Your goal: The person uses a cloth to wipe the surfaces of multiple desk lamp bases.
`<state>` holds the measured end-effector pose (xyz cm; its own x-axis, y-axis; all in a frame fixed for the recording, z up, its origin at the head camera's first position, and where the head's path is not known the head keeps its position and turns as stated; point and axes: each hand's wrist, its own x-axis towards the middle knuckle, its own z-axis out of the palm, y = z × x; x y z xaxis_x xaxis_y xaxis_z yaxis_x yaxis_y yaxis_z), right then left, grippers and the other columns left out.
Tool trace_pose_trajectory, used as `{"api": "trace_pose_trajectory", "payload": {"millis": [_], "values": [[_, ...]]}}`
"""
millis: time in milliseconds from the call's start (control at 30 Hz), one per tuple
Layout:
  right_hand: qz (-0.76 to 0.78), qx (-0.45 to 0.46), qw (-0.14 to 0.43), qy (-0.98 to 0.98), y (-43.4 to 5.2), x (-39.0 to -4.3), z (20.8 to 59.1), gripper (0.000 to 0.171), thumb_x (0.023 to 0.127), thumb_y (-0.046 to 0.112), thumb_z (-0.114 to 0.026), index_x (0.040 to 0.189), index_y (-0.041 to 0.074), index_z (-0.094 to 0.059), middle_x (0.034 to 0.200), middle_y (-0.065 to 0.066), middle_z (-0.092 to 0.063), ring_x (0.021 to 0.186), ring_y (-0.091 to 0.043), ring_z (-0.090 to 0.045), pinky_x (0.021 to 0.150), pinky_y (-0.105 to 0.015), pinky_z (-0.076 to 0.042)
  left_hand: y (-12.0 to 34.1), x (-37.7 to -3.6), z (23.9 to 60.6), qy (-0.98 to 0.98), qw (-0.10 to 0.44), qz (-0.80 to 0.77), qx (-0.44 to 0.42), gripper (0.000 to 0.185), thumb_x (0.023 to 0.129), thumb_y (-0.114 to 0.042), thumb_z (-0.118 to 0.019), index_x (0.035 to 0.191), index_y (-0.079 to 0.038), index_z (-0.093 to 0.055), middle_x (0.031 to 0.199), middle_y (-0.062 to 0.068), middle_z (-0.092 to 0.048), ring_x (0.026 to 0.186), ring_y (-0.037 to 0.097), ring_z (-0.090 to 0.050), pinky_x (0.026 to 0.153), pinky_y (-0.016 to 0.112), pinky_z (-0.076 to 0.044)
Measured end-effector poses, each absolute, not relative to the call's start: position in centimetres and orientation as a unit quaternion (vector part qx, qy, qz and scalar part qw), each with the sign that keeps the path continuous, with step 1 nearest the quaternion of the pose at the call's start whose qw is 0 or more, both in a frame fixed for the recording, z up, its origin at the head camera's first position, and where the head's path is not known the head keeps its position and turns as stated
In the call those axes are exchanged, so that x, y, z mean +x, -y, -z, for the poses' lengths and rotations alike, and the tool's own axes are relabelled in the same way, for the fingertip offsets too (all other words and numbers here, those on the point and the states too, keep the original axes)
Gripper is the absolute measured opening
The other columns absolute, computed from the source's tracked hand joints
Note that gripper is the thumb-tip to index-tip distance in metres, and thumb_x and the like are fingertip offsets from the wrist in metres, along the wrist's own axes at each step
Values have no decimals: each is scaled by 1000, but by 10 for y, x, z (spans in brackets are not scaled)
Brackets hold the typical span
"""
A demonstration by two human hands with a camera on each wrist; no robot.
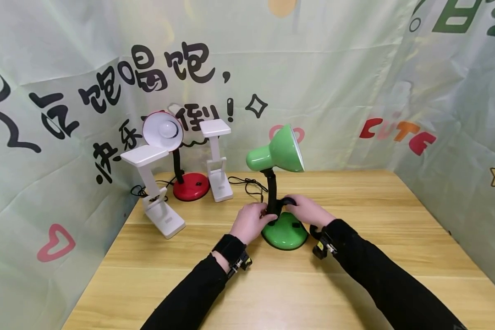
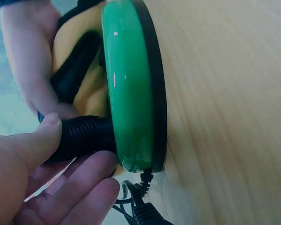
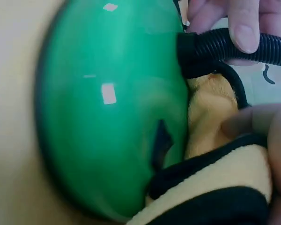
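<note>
A green desk lamp (image 1: 284,231) with a black ribbed gooseneck (image 3: 220,44) stands on the table, its shade (image 1: 286,149) tilted to the right. My left hand (image 1: 250,222) grips the gooseneck low down, thumb on one side and fingers round the other. On the lamp's right, my right hand (image 1: 311,211) holds a tan, fuzzy cloth with black bands (image 3: 213,103) against the base, close behind the switch (image 3: 161,145). Part of that hand is hidden by the cloth and lamp. A black cord (image 2: 131,197) leaves the base near my left fingers.
Left of the green lamp stand a red lamp (image 1: 191,187) and two white folding lamps, one nearer (image 1: 163,217) and one farther back (image 1: 220,183). Loose black cable (image 1: 247,183) lies behind the green lamp. A printed fabric backdrop (image 1: 334,91) borders the wooden table (image 1: 375,206).
</note>
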<state>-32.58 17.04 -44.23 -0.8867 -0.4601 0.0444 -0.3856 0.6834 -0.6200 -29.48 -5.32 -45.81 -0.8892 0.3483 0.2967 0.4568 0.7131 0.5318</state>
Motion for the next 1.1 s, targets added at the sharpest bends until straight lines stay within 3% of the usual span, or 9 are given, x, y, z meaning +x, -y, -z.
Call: {"api": "trace_pose_trajectory", "payload": {"millis": [200,300,500,633,800,933,1100], "values": [[297,-243,105,-917,-149,-344,437,24,102,16,-54,117,17,-73,101,-4,-71,82,-15,-60,79,-34,-45,53,-295,458,918,78,321,-218,22,97,-42,-67,90,-22,-69,74,-6,-59,65,9,-51,58,22,-37],[263,-261,119,-921,-141,-352,437,18,100,19,-59,107,16,-75,97,-2,-74,82,-13,-64,77,-32,-49,53,-296,458,920,79,318,-213,21,97,-43,-67,91,-23,-70,75,-8,-59,68,9,-52,61,22,-38],[208,-259,75,-940,-146,-353,441,19,97,8,-59,111,10,-73,97,-7,-74,90,-21,-68,83,-38,-53,52,-294,458,921,78,317,-214,23,97,-42,-67,88,-21,-67,71,-7,-54,62,9,-48,56,22,-35],[162,-210,50,-963,-160,-336,442,28,99,8,-53,124,-2,-62,110,-21,-70,101,-31,-68,88,-47,-55,52,-294,459,923,81,312,-210,25,98,-42,-66,85,-20,-63,66,-7,-47,55,7,-43,50,21,-31],[161,-145,52,-975,-180,-304,446,43,103,18,-48,132,-13,-48,103,-23,-67,86,-28,-67,74,-42,-54,52,-294,460,922,81,313,-211,28,97,-44,-66,84,-19,-62,67,-7,-52,55,6,-43,50,21,-32],[203,-128,67,-968,-185,-275,446,43,103,20,-51,134,-9,-43,79,-12,-61,62,-18,-56,56,-33,-45,53,-295,461,921,75,317,-211,30,97,-46,-65,84,-20,-61,71,-8,-59,56,6,-44,50,21,-33],[178,-177,46,-967,-172,-239,442,27,98,16,-58,119,1,-49,76,-4,-59,57,-14,-53,53,-30,-43,53,-298,464,919,81,319,-215,27,97,-42,-67,84,-20,-61,72,-8,-61,56,6,-46,51,21,-34]]}}
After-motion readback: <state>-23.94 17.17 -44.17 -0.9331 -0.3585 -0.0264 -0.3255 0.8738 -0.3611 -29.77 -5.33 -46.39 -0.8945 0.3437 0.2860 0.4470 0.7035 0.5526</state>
